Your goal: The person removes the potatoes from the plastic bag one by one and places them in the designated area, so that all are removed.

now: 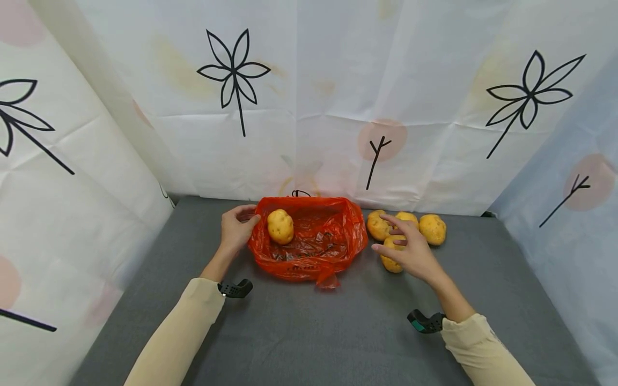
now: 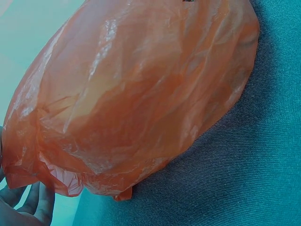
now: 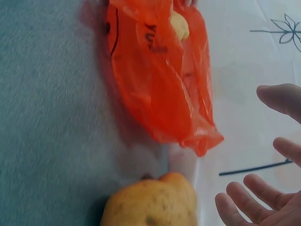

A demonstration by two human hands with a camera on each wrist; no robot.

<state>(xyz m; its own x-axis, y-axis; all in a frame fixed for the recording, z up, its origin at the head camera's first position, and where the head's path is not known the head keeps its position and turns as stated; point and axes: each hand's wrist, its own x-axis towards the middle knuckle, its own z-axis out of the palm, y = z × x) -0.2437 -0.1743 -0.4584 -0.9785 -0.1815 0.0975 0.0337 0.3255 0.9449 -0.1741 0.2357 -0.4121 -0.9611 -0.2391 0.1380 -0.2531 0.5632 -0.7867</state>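
A red plastic bag (image 1: 318, 214) stands with its mouth spread wide at the back of the table. Inside, toward its left end, is one potato (image 1: 280, 227). My left hand (image 1: 237, 228) pinches the bag's left rim between thumb and fingers; in the left wrist view its fingers (image 2: 44, 202) show at the bag's edge. To the right of the bag, my right hand (image 1: 409, 251) hovers over a group of potatoes (image 1: 432, 230), its fingers spread and holding nothing. In the right wrist view a potato (image 3: 153, 205) lies below the right-hand fingers (image 3: 261, 190).
A grey cloth covers the table (image 1: 309, 338). White sheets (image 1: 318, 96) printed with flowers close off the back and both sides, right behind the bag and potatoes. Each wrist wears a black strap device (image 1: 235, 289).
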